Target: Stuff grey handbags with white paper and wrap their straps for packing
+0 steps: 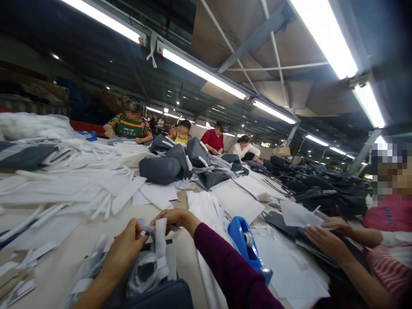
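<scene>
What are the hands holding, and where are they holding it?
The left hand and the right hand are both holding a white fabric strip near its top end.

Only one legible mark: block letters on a green apron
The green apron point(129, 128) at eleven o'clock carries pale capitals across the chest, roughly "ORLUN", with a smaller blurred line beneath. Faint printing on the ceiling carton point(233, 38) near twelve o'clock and small lettering on the pink top point(388, 216) at three o'clock are too blurred to read.
</scene>
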`<move>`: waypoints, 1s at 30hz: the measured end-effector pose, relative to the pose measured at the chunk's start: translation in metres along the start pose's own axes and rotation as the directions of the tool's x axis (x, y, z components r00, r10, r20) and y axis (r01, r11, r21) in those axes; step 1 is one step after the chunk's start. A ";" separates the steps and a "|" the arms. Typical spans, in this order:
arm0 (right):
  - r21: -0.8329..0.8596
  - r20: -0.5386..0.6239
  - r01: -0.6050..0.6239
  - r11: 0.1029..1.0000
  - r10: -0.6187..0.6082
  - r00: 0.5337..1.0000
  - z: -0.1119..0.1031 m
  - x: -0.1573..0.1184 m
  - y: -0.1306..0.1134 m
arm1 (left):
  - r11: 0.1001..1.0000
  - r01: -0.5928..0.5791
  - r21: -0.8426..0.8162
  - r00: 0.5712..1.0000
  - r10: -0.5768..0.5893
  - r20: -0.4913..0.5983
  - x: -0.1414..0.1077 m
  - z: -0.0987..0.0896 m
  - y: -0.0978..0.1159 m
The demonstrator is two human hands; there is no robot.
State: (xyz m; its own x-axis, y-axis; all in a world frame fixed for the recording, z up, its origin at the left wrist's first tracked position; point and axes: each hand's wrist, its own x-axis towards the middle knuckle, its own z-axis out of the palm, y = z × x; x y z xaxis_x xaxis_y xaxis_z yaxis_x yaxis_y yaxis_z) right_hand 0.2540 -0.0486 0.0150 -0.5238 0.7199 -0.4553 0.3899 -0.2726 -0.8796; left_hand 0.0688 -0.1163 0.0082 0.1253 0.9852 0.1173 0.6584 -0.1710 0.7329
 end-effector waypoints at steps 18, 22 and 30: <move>0.520 -0.294 0.524 0.674 -0.435 0.851 -0.001 -0.026 0.025 | 0.529 0.024 -0.849 0.999 -0.044 0.001 -0.007 -0.009 0.016; 0.486 -0.455 0.472 0.735 -0.248 0.855 0.012 -0.015 0.026 | 0.527 0.019 -0.849 0.996 -0.080 -0.028 -0.014 -0.011 0.016; 0.460 -0.388 0.356 0.813 -0.176 0.905 0.020 -0.003 0.026 | 0.519 0.083 -0.851 0.984 -0.179 -0.014 -0.012 -0.006 0.015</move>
State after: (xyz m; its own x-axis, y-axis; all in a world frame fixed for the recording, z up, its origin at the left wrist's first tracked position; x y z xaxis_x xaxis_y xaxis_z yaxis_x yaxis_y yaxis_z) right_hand 0.2511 -0.0707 -0.0091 -0.2488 0.9469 -0.2036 -0.2176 -0.2594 -0.9409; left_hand 0.0727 -0.1304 0.0215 -0.0049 1.0000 -0.0066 -0.2796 0.0050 0.9601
